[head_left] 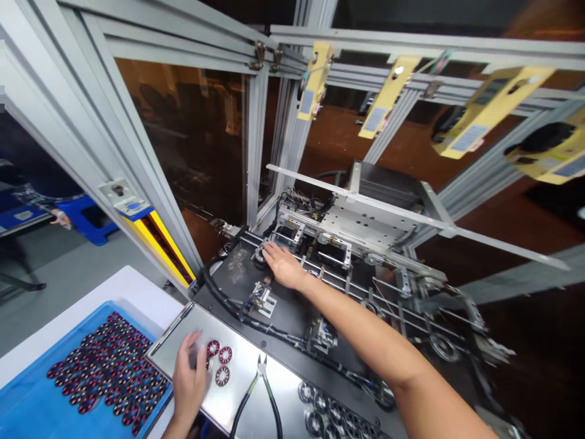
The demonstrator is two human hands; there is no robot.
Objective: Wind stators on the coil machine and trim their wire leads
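My right hand [286, 267] reaches across the black machine plate, its fingertips bent onto a round metal ring [260, 256] at the plate's far left; the thumb is out of sight. Over the shiny metal tray [247, 396] in front is my left hand [189, 375], thumb and fingers apart, slightly blurred. Close beside its thumb lie a few red-and-black wound motor stators [222, 376], one partly covered by the thumb. A pair of side cutters [262, 375] with dark handles rests on the tray to the right, jaws pointing away from me.
A blue bin [27, 402] holding many stators [109, 366] stands on a white table at left. Several metal rings [320, 402] lie at the tray's right. Rails and clamps [333, 250] line the machine behind; yellow units [388, 97] hang above. An aluminium post [150, 177] rises left.
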